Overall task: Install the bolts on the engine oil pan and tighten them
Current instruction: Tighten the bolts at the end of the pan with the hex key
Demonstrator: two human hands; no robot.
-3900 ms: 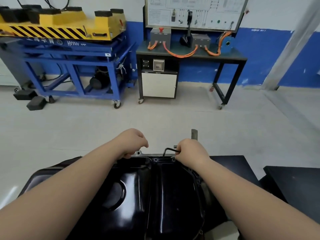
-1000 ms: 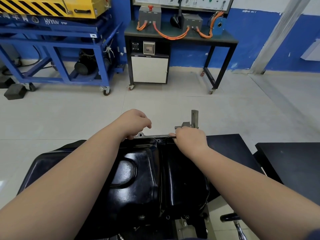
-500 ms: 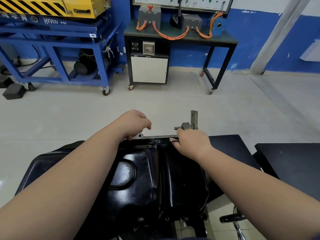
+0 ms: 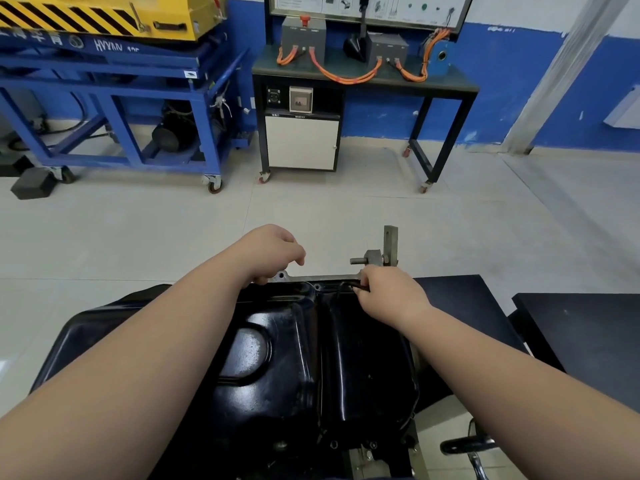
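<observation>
A glossy black engine oil pan [image 4: 304,362] lies in front of me on a stand, its far flange [image 4: 311,277] grey with bolt holes. My right hand [image 4: 388,294] grips a black L-shaped hex key [image 4: 348,285] whose short end points down at the far rim of the pan. My left hand [image 4: 273,252] rests with curled fingers on the far flange, left of the key; whether it holds anything is hidden. The bolt under the key is not visible.
A grey metal bracket with a stub shaft [image 4: 379,256] stands just beyond the pan. Black tables [image 4: 581,327] lie to the right, a black crank handle [image 4: 464,445] at the lower right. A blue cart [image 4: 114,109] and a black bench [image 4: 363,88] stand across the floor.
My right hand has swung the hex key round, so its bent end now shows to the left of my fingers. My left hand has stayed on the flange.
</observation>
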